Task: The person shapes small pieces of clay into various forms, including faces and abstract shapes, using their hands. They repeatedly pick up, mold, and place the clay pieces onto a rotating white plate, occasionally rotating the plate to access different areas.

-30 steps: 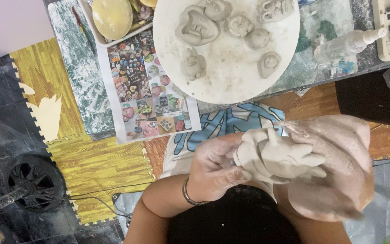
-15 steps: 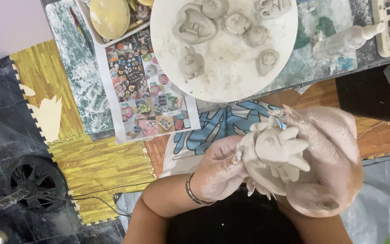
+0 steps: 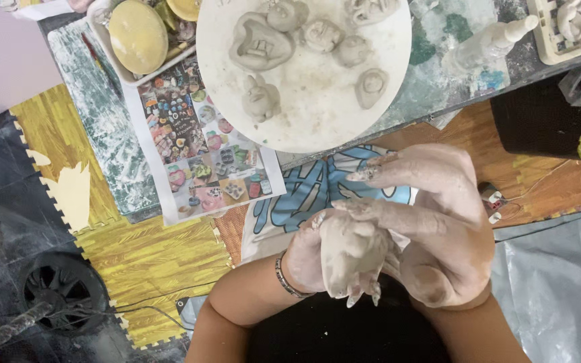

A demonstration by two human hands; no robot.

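A lump of grey wet clay (image 3: 345,254) is held in front of my body, below the table edge. My left hand (image 3: 309,259), with a bracelet at the wrist, cups the lump from the left and underneath. My right hand (image 3: 438,222), coated in clay, wraps over it from the right, with the fingers stretched across its top. Both hands grip the same lump. Above them a round white board (image 3: 304,101) on the table carries several small clay figures (image 3: 261,99).
A printed sheet of colourful pictures (image 3: 200,151) lies left of the board. A tray with a yellow-green disc (image 3: 137,35) sits at the top left, a clay-smeared bottle (image 3: 489,44) at the top right. Yellow foam mats (image 3: 149,259) and a black fan (image 3: 58,289) lie on the floor.
The clay lump has been turned and drawn closer to my body. My right hand's fingers now stretch over its top, and the view has shifted slightly down.
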